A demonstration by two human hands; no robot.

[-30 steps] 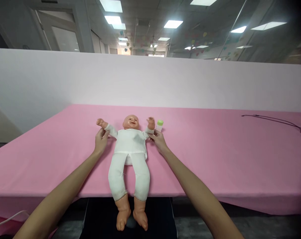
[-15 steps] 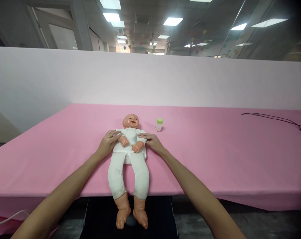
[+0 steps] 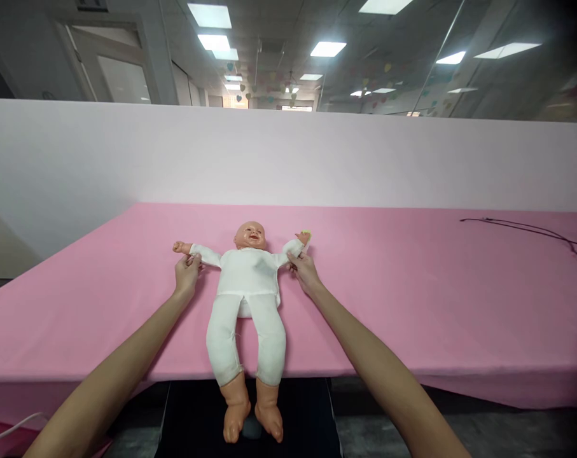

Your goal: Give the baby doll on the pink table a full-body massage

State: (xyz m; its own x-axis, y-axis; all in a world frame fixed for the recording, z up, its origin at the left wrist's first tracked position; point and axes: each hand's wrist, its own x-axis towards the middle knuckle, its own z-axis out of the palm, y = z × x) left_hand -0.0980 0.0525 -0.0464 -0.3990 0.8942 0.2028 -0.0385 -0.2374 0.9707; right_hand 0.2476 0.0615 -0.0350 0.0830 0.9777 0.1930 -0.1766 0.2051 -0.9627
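With the doll (image 3: 248,273) pinched by its sleeves (image 3: 207,254) in left hand (image 3: 187,277) and right hand (image 3: 306,272), the green lid (image 3: 306,231) might be knocked if a sleeve is swung wide.

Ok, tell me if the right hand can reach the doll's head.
Probably yes, if the right hand lets go of the doll's arm: the head lies close by, just past that arm.

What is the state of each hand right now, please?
Left hand: closed, holding the doll's right arm by the sleeve.
Right hand: closed, holding the doll's left arm by the sleeve.
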